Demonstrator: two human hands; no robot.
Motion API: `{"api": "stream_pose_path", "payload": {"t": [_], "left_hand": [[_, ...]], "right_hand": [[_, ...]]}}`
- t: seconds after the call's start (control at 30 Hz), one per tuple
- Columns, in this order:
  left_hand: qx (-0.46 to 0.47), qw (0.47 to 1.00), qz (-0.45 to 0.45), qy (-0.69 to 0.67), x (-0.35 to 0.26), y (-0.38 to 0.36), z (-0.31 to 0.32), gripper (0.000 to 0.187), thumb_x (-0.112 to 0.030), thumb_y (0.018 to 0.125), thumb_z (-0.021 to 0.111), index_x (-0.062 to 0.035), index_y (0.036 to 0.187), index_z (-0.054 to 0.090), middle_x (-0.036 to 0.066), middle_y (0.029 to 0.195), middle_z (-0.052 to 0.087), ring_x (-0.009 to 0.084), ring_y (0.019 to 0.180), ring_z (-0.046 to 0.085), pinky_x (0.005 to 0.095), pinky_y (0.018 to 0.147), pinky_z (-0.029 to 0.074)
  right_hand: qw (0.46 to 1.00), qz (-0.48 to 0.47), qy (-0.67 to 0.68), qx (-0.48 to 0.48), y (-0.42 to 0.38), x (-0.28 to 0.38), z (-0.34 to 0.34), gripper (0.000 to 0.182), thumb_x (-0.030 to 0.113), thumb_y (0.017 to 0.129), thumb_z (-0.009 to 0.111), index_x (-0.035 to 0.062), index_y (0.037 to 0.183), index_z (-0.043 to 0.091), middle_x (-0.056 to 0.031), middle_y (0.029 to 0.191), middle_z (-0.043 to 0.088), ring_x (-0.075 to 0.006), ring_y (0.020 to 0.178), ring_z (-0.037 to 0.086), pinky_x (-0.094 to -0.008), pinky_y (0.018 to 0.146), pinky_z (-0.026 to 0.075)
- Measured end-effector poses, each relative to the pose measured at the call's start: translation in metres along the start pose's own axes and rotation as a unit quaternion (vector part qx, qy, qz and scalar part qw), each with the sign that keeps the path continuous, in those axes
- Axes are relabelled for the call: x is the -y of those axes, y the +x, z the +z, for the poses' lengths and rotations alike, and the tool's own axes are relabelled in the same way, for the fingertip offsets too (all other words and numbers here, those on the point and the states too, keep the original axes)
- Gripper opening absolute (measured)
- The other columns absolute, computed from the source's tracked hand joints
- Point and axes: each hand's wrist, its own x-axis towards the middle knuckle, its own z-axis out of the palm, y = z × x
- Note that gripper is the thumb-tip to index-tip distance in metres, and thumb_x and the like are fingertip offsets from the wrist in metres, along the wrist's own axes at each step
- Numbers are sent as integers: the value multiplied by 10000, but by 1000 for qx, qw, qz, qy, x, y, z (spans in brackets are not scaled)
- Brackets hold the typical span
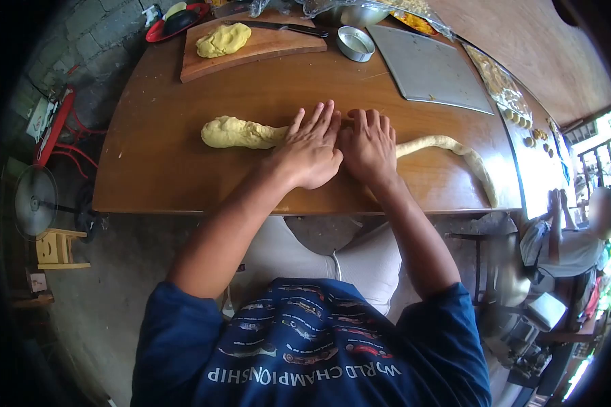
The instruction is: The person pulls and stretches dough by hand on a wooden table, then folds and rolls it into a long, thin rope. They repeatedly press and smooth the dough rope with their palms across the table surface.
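Observation:
A long rope of pale yellow dough (241, 133) lies across the wooden table (153, 166). Its left end is a thick lump, while the right part is thin and curves down to the table's near edge. My left hand (312, 150) rests over the dough beside the lump, fingers stretched and spread. Close to its right, my right hand (369, 146) presses on the rope with its palm down and fingers slightly bent, not wrapped round it. The stretch of dough under both hands is hidden.
Behind lies a wooden board (271, 51) with a dough lump (224, 41) and a knife (285, 28). A round metal tin (356, 44) and a grey flat tray (431, 68) are at the back right. Small dough pieces (517, 119) and a seated person (567, 234) are further right.

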Motion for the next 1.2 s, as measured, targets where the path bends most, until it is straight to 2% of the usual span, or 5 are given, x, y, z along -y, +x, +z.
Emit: {"api": "stream_pose_path", "payload": {"t": [0.23,0.47,0.6,0.9,1.2], "left_hand": [[26,995,-76,-60,26,58,0,722,-392,1148,330,-49,1772,208,155,1873,86,357,1728,87,556,1393,72],[-189,976,-109,-20,52,109,13,653,-404,1138,413,-64,1695,420,207,1803,316,411,1661,308,595,1356,220],[-360,930,26,62,51,95,33,591,-340,1095,558,5,1576,552,236,1636,553,426,1484,541,557,1237,409],[-212,958,191,17,54,-92,6,536,-334,1052,680,-113,1535,603,173,1594,586,353,1510,524,563,1286,298],[-208,976,6,-64,138,-100,-22,417,-296,1001,795,-129,1357,657,145,1225,615,399,1194,639,498,1026,525]], "right_hand": [[993,-25,-45,-107,46,-28,29,601,350,1002,625,-15,1463,502,-261,1459,533,-444,1422,470,-566,1252,329],[980,-99,44,-167,108,-42,27,206,189,940,664,87,1119,665,-133,994,754,-361,1063,715,-483,984,512],[980,-129,52,-142,89,-36,20,166,218,997,644,97,1100,690,-130,1070,756,-364,1107,703,-494,989,513],[962,-261,13,-75,-43,-23,-32,332,331,1106,608,94,1286,756,-133,1324,746,-362,1202,676,-480,1130,470],[977,-208,46,-8,-35,40,-11,349,332,1022,727,110,1290,755,-91,1271,729,-363,1217,662,-504,1081,522]]}}
